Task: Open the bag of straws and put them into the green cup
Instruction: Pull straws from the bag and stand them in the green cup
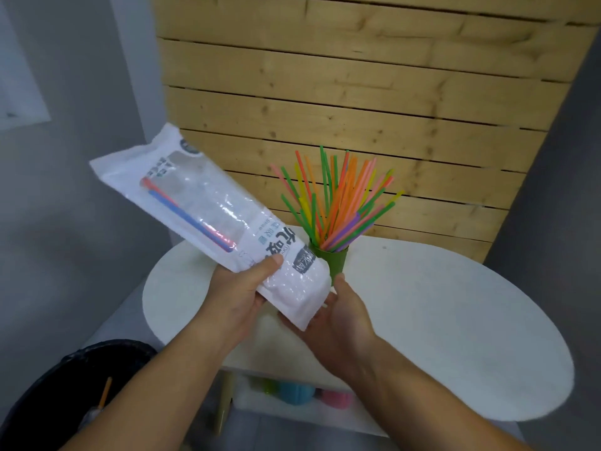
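Observation:
A white and clear plastic straw bag [182, 203] slants up to the left above the table, nearly empty, with a blue and a pink straw [192, 218] inside. My left hand [242, 294] grips its lower part, thumb on top. My right hand [344, 315] lies palm up under the bag's lower end; its fingers are mostly hidden beneath the plastic and its thumb points up beside the cup. The green cup [335, 260] stands on the white table [455, 320] just behind the bag, with several coloured straws [338, 203] fanning out of it.
A black bin [48, 395] with a liner sits at the lower left, an orange straw inside it. Under the table top, a shelf holds green, blue and pink objects [297, 392]. A wooden slat wall [357, 92] rises close behind the table.

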